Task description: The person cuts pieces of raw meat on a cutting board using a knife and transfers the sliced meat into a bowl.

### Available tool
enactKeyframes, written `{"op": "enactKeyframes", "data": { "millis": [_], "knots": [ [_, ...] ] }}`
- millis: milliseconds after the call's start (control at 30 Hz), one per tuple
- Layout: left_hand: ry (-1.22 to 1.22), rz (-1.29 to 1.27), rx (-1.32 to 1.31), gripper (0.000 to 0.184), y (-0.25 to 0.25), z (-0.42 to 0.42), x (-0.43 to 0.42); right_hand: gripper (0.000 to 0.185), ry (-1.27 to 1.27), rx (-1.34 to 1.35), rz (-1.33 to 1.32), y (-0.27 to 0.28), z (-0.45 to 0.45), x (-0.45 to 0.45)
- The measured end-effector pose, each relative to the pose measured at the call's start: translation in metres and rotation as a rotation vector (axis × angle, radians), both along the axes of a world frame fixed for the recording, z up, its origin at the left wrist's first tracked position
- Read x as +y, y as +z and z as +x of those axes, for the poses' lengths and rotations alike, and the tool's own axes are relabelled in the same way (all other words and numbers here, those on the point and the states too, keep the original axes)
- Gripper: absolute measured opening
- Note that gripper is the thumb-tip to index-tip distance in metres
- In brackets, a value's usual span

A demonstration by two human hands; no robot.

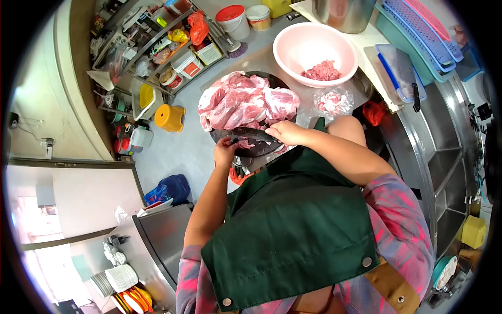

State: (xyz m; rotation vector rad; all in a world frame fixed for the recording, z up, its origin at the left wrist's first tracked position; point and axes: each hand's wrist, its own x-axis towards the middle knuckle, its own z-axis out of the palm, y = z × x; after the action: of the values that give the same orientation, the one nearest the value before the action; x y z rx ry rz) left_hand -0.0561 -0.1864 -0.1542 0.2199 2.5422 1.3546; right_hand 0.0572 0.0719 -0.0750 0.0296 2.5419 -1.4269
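My right hand is closed round the handle of a dark-bladed knife. The blade lies over a round dark board, pointing left towards my left hand. The fingers of my left hand are pinched at the board's left edge, beside small meat pieces; what they hold is too small to make out. A large cut of raw meat covers the far part of the board. Beyond it to the right, a pink basin holds chopped meat. A plastic bag with pale pieces sits below the basin.
A metal shelf with goods stands at the upper left, near a yellow stool. White buckets are at the top. On the right are a blue-edged container, another knife and steel sinks. Plates stand at the lower left.
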Motion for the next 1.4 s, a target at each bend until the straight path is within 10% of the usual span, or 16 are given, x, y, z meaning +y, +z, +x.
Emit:
{"op": "enactKeyframes", "data": {
  "millis": [233, 733, 1400],
  "knots": [
    [-0.441, -0.233, 0.492, 0.017, 0.032, 0.02, 0.022, 0.044, -0.05, -0.233, -0.209, -0.002, -0.013, -0.008],
    [-0.333, 0.017, 0.11, 0.012, 0.021, 0.019, 0.004, 0.044, -0.014, -0.396, -0.318, 0.002, -0.016, 0.002],
    [-0.472, -0.201, 0.493, 0.009, 0.037, 0.029, 0.005, 0.044, -0.073, -0.536, -0.324, 0.029, -0.015, -0.01]
  ]
}}
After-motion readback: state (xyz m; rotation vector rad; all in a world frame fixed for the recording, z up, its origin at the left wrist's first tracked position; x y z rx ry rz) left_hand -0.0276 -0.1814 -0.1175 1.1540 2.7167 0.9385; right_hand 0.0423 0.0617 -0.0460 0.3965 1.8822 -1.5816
